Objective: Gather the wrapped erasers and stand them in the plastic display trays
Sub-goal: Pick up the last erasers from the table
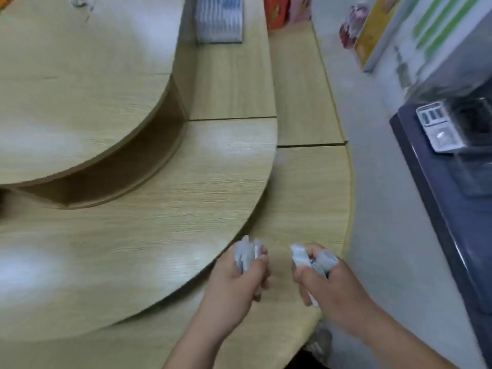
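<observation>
My left hand (pixel 239 272) is closed around a small bunch of white wrapped erasers (pixel 246 251) that stick up out of the fist. My right hand (pixel 327 283) grips another bunch of wrapped erasers (pixel 306 258), white and grey, poking out between thumb and fingers. Both hands hover over the lowest step of a curved, tiered wooden display stand (pixel 159 235), near its front edge. A clear plastic display tray (pixel 219 20) packed with upright blue-and-white wrapped erasers stands on the middle tier at the far top of the view. The picture is motion-blurred.
The stand has three rounded wooden tiers, the highest at the left (pixel 66 89). Orange and pink boxes (pixel 285 9) stand behind the tray. A grey floor aisle (pixel 372 182) runs along the right, with a dark shelf (pixel 452 182) holding packaged goods.
</observation>
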Available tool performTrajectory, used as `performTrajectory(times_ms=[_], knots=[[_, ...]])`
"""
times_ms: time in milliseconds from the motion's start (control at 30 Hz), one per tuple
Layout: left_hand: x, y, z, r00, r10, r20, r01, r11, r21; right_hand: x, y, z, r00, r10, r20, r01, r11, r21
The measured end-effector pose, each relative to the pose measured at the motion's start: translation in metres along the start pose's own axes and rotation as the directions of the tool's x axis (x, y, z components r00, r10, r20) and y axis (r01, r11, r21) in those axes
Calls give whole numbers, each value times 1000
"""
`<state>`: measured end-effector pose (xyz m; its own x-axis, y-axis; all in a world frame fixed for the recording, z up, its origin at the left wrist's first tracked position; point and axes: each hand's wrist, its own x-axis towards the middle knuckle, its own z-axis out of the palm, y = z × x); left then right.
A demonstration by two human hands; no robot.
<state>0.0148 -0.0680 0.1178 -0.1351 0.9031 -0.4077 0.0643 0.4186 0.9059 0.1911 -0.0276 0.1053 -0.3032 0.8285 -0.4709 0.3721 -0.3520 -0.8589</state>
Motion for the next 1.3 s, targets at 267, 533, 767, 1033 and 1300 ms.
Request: performTrajectory(times_ms=[267, 533, 767, 1033, 1300], knots=[[3, 70, 180, 961, -90, 260, 79, 995, 54, -69, 22, -177, 984, 73, -160, -65, 997, 50], [82, 136, 281, 948, -94, 306, 62, 992, 112, -23, 17, -300, 989, 100, -112, -88, 991, 103], [212, 208, 345, 955, -95, 281, 95, 995, 16, 92, -25, -415, 989, 95, -110, -86, 993, 82], [336, 281, 371, 989, -103, 110, 114, 988, -100, 229, -94, -510, 998, 57, 28, -59, 995, 82], [480, 336, 381, 976, -83, -202, 42, 979, -199, 422, -174, -571, 957, -13, 290, 33, 997, -64]])
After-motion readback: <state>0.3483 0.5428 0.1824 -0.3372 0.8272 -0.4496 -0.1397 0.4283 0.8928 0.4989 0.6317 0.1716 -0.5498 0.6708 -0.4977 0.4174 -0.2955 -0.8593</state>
